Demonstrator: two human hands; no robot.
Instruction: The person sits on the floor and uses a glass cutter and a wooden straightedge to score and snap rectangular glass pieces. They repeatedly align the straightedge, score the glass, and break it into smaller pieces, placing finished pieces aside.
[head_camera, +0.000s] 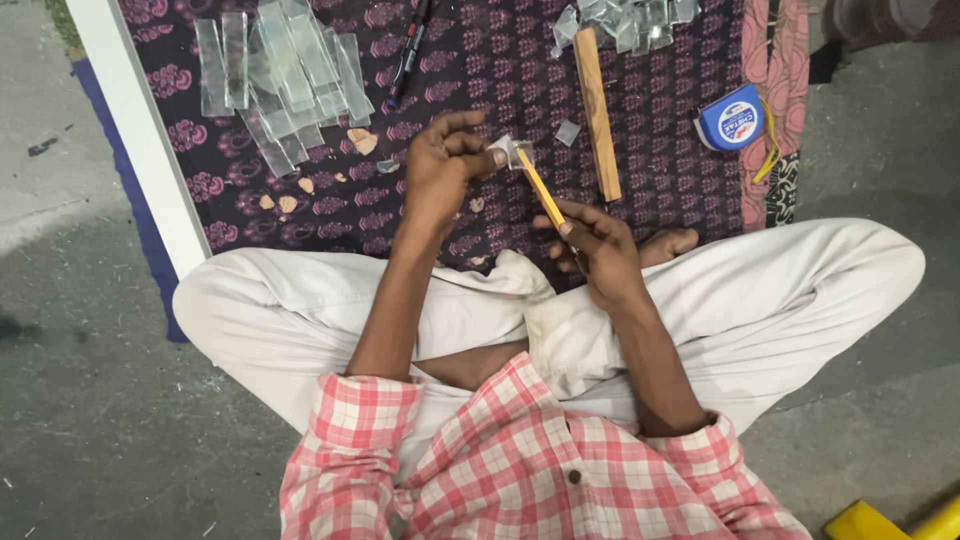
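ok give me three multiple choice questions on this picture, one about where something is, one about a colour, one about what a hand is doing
1. Where does the wooden stick lie?
A. on the patterned cloth, between the marker pen and the tape measure
B. on the person's lap
C. on the bare floor

2. What colour is the tape measure case?
A. red
B. blue
C. green

3. What is the left hand doing?
A. resting flat on the cloth
B. gripping the marker pen
C. pinching a small glass piece

Answers:
1. A: the stick rests on the patterned cloth, right of the marker pen and left of the tape measure.
2. B: the case is blue with a white label.
3. C: its fingers close on the small glass piece, while the right hand holds a thin yellow tool against it.
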